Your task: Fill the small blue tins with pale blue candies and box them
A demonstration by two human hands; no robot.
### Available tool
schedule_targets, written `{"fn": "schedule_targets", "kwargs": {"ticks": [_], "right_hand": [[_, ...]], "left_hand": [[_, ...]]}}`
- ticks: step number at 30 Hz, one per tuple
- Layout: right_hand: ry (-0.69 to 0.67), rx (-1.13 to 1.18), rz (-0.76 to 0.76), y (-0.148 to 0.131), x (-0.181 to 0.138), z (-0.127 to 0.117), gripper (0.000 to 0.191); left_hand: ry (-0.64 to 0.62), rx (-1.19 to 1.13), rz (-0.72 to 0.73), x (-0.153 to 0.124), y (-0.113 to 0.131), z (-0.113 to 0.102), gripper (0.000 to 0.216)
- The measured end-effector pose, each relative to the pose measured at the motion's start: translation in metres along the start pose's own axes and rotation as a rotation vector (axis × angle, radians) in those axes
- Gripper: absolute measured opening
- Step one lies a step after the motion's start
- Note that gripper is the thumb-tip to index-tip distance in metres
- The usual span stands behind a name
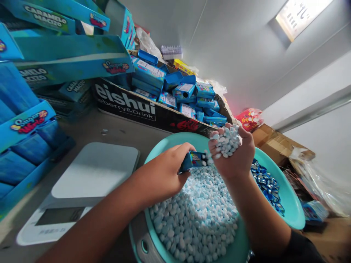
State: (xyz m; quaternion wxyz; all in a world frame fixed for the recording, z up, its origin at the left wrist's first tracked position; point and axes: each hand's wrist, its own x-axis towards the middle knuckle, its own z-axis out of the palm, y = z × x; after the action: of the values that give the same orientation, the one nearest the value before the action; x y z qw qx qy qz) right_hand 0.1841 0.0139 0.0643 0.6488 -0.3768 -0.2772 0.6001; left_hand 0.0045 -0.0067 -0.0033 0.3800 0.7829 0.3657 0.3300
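My left hand (164,171) is closed around a small blue candy box (193,160), held sideways over a teal basin (290,204). My right hand (233,153) is cupped around a heap of white and pale blue candy tablets (227,140), right at the box's open end. The basin below holds a large pile of the same tablets (197,215), and several blue wrapped pieces (267,184) lie along its right side.
A white digital scale (90,175) sits left of the basin. A black cardboard tray (128,106) behind holds several small blue boxes (189,95). Blue display cartons (27,124) stack at the left. Brown cardboard boxes (276,144) and plastic bags (326,186) are at the right.
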Motion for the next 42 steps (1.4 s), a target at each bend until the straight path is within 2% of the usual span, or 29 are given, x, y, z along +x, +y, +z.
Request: {"fn": "schedule_targets", "kwargs": {"ticks": [25,42], "right_hand": [[0.023,-0.103,-0.098,-0.0003,-0.0082,0.0071,0.019],[-0.121,-0.188,-0.06,-0.0007,-0.0098,0.0056,0.022]], "left_hand": [[-0.02,-0.022,-0.006,-0.0027,0.0017,-0.002,0.038],[-0.021,-0.032,-0.021,-0.0023,0.0024,-0.0024,0.035]]}}
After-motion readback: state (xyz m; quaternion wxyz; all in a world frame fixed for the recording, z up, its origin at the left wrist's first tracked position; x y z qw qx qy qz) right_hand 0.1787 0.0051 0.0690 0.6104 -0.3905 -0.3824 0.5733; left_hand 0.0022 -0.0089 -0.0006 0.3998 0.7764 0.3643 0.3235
